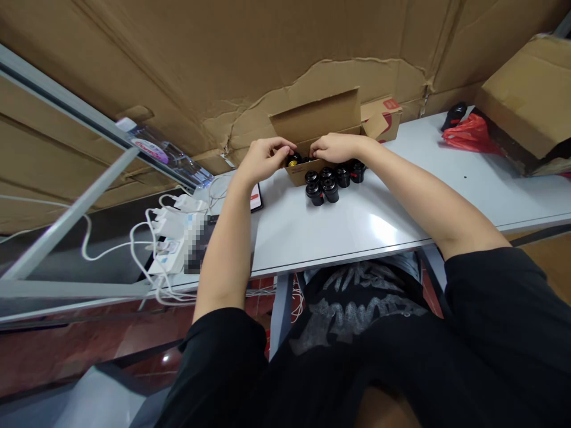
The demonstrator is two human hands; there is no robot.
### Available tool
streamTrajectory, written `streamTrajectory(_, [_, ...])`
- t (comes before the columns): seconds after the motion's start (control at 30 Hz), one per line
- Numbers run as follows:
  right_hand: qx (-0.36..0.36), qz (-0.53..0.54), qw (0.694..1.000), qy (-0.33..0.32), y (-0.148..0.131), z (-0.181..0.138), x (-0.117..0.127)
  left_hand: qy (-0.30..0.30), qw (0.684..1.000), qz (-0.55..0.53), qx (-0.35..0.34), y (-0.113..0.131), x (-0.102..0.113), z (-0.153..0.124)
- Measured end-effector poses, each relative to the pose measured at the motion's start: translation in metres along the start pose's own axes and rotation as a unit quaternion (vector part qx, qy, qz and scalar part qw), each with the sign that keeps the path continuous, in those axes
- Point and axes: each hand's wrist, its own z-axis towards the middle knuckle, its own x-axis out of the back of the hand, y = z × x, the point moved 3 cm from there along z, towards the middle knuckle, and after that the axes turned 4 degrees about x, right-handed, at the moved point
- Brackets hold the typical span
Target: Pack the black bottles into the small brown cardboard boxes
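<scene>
An open cardboard box [305, 173] stands on the table, its tall flap raised at the back. Over the box's left end, my left hand [266, 157] has thumb and fingers bent toward each other. Right at their tips sits a black cylinder with a gold-yellow part [293, 160]; whether they grip it is unclear. My right hand [338, 147] dips into the box from the right with curled fingers, and what they hold is hidden. Several black cylindrical parts [329, 189], some with red marks, stand upright in front of the box.
A phone [256, 198] lies beside my left forearm. White plugs and cables [172, 223] crowd the left. A clear plastic bottle [167, 153] leans near the metal frame. Right: a red plastic bag [470, 134], another black part [455, 115] and a large carton [530, 95]. A small carton [387, 122] stands behind.
</scene>
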Motion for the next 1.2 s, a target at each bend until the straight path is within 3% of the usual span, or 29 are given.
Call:
streamTrajectory(0.17, [-0.02, 0.029, 0.999, -0.025, -0.001, 0.001, 0.001, 0.026, 0.998, 0.041, -0.032, 0.006, -0.009, -0.004])
streamTrajectory(0.37, [-0.007, 0.042, 0.999, -0.026, 0.001, 0.003, 0.0, 0.004, 0.997, 0.054, -0.051, 0.01, -0.014, -0.004])
streamTrajectory(0.7, [0.005, 0.061, 0.998, -0.018, 0.01, 0.011, -0.005, 0.037, 0.997, 0.05, -0.045, 0.013, -0.009, -0.007])
streamTrajectory(0.9, [-0.014, 0.06, 0.998, -0.005, 0.009, 0.01, -0.005, 0.041, 0.995, 0.029, -0.087, 0.048, 0.0, -0.027])
streamTrajectory(1.07, [0.002, 0.048, 0.998, -0.026, 0.003, 0.005, 0.0, -0.094, 0.988, 0.059, -0.103, 0.085, -0.004, -0.053])
streamTrajectory(1.2, [0.007, 0.042, 0.999, -0.01, 0.006, 0.004, 0.0, -0.161, 0.978, 0.103, -0.087, 0.085, -0.015, -0.058])
